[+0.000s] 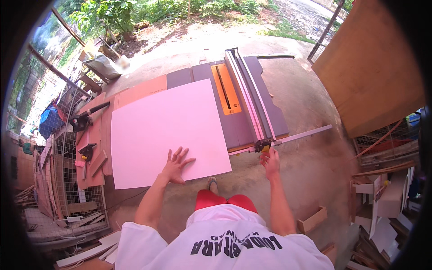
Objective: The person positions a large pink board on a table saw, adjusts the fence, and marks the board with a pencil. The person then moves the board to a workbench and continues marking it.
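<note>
My left hand [177,166] lies on the near part of a large pale pinkish-white panel [166,126], its fingers spread. The panel rests flat, partly over the dark table saw [182,78] and partly on the brown boards to its left. At the front end of the long rip fence [246,92], my right hand [271,164] has its fingers closed at a small yellow lever [265,149]. Between panel and fence, the orange insert plate [226,92] with its long slot is in view; I cannot make out a blade.
A black leaf blower [85,118] and a dark power tool [88,152] lie on the left boards. The fence rail [303,135] sticks out right. A big brown sheet [371,67] leans at the right. Scrap wood [382,234] and an open wooden box [312,219] sit at lower right.
</note>
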{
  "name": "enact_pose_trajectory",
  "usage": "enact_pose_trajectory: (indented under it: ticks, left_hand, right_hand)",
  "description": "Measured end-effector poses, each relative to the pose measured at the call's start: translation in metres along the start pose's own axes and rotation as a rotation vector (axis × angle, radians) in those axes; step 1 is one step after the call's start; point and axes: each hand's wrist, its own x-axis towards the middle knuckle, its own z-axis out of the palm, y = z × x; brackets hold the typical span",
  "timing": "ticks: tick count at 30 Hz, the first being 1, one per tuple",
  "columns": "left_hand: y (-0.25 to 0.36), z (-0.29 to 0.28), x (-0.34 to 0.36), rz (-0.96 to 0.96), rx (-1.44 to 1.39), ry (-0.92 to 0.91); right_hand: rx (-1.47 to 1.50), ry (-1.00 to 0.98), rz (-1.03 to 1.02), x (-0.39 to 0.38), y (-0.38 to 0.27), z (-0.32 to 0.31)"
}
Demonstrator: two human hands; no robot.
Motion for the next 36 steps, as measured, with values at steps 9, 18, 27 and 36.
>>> enact_pose_trajectory:
  ticks: [9, 18, 27, 36]
  left_hand:
    - [0.001, 0.006, 0.004, 0.003, -0.014, 0.032]
    - [0.001, 0.010, 0.004, 0.013, -0.009, 0.060]
    - [0.006, 0.010, 0.003, 0.007, 0.004, 0.068]
    - [0.004, 0.009, 0.003, 0.045, -0.025, 0.100]
  right_hand:
    - [-0.121, 0.121, -0.110, 0.022, 0.024, -0.001]
    - [-0.049, 0.088, -0.132, 0.041, 0.041, -0.008]
    - [-0.212, 0.122, -0.175, 0.036, 0.048, -0.017]
    - [-0.244, 0.137, -0.128, 0.035, 0.043, -0.015]
